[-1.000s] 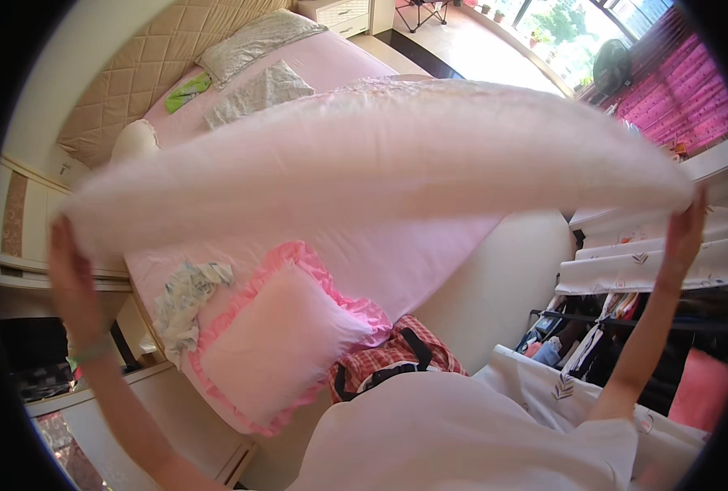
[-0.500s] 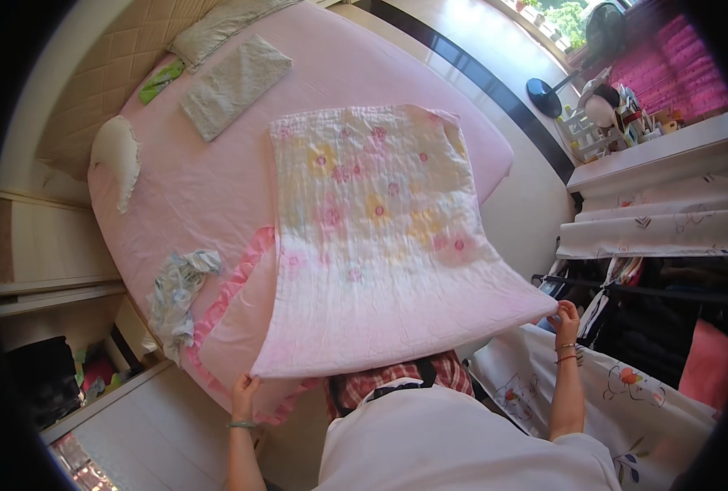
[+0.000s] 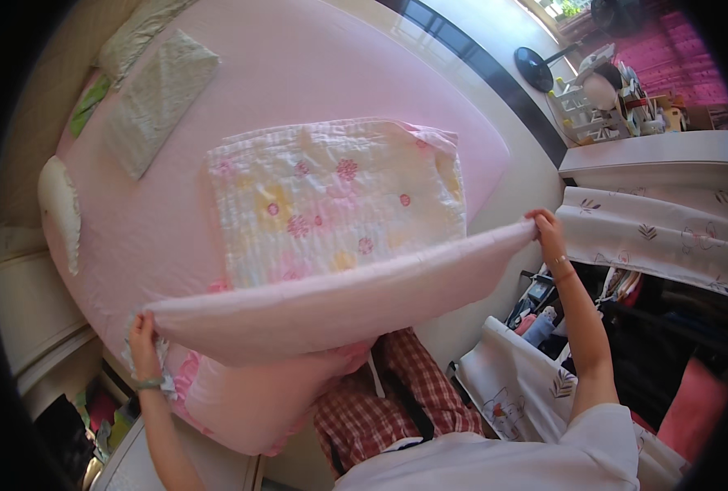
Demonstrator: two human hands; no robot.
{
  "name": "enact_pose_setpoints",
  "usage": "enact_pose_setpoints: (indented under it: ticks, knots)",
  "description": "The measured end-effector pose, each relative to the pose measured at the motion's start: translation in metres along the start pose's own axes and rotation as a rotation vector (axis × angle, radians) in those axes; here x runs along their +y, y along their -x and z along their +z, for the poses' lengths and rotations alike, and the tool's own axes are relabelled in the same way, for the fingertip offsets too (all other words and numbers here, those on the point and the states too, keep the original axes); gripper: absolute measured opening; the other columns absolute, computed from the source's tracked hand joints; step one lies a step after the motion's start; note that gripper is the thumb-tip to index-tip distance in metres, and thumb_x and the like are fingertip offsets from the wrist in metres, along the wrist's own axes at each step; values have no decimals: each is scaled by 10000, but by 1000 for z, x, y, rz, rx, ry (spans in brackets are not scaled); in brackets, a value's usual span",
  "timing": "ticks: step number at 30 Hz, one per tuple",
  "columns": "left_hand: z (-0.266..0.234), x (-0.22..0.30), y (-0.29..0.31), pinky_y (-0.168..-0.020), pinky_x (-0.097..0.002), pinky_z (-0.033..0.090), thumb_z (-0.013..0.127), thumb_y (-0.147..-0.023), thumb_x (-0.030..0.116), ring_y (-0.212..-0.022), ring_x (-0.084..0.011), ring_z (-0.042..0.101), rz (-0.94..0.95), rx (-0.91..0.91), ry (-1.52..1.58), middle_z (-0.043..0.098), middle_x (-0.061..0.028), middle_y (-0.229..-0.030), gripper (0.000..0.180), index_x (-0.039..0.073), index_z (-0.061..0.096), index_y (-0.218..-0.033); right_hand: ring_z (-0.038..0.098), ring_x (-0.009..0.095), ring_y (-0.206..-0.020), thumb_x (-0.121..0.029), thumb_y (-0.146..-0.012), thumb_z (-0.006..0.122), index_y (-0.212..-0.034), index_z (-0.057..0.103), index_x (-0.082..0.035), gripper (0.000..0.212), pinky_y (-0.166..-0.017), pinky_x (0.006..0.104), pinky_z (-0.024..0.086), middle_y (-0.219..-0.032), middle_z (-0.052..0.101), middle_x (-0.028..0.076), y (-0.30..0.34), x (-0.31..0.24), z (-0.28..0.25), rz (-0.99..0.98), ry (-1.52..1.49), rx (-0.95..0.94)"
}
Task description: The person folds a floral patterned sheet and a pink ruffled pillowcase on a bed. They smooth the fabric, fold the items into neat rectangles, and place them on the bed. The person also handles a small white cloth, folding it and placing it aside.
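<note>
A quilt (image 3: 315, 192) with pink and yellow flowers lies partly on the bed, and its near part is lifted and bent over so the plain pink underside faces me. My left hand (image 3: 144, 335) pinches its left near corner, above the bed's frilled edge. At the opposite corner, my right hand (image 3: 546, 229) is closed on the quilt's edge, raised and farther from me than the left. The lifted edge sags slightly between both hands and hides the middle of the quilt. Under it shows the pink bed sheet (image 3: 290, 82).
A folded light blanket (image 3: 164, 102) and a pillow (image 3: 147, 37) lie at the bed's far left, with a small white cushion (image 3: 59, 214) nearer. Rightward are a fan base (image 3: 533, 69), a white shelf top (image 3: 658, 151) and curtained racks of clothes. Crumpled cloth is mostly hidden behind my left hand.
Both hands have risen and moved away from me, carrying the near edge up and forward over the flowered side. The view has shifted a little.
</note>
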State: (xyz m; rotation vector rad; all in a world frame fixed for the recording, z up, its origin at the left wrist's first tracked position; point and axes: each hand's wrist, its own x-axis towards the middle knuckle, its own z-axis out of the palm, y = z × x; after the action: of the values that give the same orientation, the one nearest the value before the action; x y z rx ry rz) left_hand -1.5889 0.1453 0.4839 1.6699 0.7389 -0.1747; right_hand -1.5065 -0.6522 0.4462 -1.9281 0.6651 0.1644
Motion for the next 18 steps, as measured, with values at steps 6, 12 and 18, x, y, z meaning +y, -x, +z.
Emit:
enact_pose_setpoints:
  ticks: [6, 12, 18]
  knots:
    - [50, 9, -206, -730, -215, 426, 576, -945, 340, -809, -55, 533, -68, 19, -148, 584, 51, -903, 239, 110, 611, -1001, 649, 224, -749, -268, -763, 713, -1018, 691, -115, 297, -664, 346, 503, -855, 690, 112, -159, 9, 120, -240, 753, -133]
    - [100, -15, -283, -803, -257, 425, 560, -948, 369, -920, -91, 548, -128, 31, -153, 608, 30, -1016, 300, 125, 599, -1119, 647, 314, -857, -302, -800, 679, -955, 649, -97, 259, -732, 394, 527, -959, 667, 116, -221, 56, 187, -259, 755, 242]
    - [74, -23, -288, -850, -283, 448, 554, -959, 337, -965, -116, 562, -174, 10, -59, 607, 1, -1060, 296, 104, 579, -1139, 585, 110, -706, -177, -902, 627, -955, 672, -43, 150, -608, 251, 478, -853, 635, 11, -230, 69, 153, -126, -163, 21]
